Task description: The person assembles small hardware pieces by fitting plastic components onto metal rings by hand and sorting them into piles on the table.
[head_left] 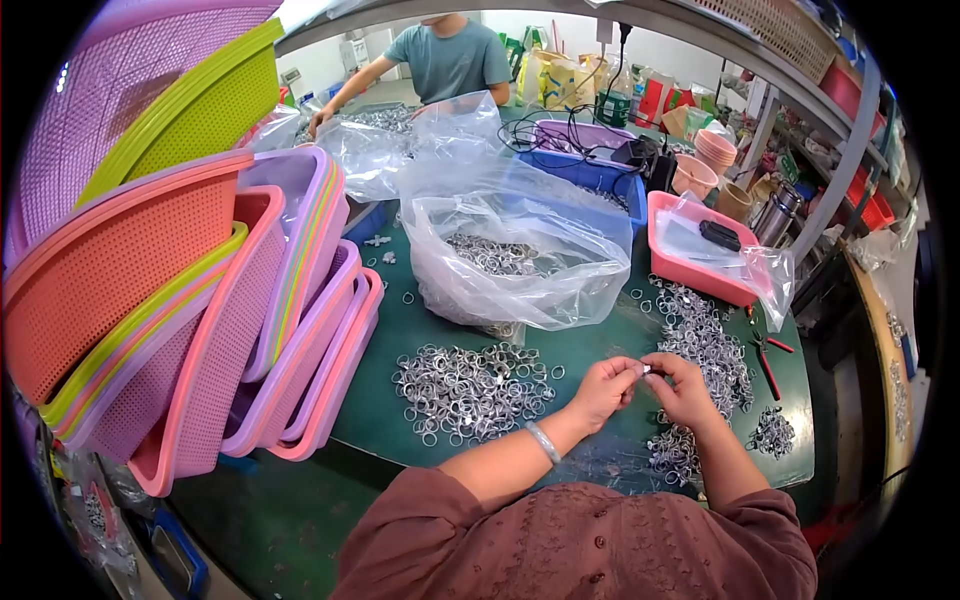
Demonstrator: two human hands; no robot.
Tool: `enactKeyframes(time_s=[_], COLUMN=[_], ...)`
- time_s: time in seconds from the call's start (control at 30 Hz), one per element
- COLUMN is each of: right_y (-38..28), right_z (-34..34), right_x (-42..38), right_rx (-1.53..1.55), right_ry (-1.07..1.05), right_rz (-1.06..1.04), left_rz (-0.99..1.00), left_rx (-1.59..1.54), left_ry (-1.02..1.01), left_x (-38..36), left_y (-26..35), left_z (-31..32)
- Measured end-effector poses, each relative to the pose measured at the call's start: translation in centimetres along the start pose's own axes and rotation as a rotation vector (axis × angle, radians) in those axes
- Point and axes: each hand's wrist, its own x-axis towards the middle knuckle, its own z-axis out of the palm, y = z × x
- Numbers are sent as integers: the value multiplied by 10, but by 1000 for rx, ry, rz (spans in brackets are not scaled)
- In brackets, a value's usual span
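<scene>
My left hand and my right hand meet above the green table, fingertips pinched together. Between them is a small shiny metal piece, too small to tell its exact kind. Left of my hands lies a broad pile of metal rings. A long heap of small metal parts runs beside and beyond my right hand, with part of it hidden by the forearm. Farther right sits a smaller pile of metal pieces. Red-handled pliers lie near the table's right edge.
A clear plastic bag holding metal rings stands ahead. Stacked plastic baskets crowd the left side. A pink tray holds a black object and plastic; a blue bin is behind. A co-worker stands across the green table.
</scene>
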Motion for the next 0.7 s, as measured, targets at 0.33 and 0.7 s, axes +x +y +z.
enactKeyframes(time_s=[0.33,0.7], right_y=[-28,-126], right_z=[-49,-24], right_x=[46,295], right_rx=[-399,-886], right_ry=[-418,-397], right_rz=[71,124], left_rz=[0,-8], left_rx=[-85,-103], left_ry=[-2,23], left_x=[6,-11], left_y=[3,17], left_z=[-9,3])
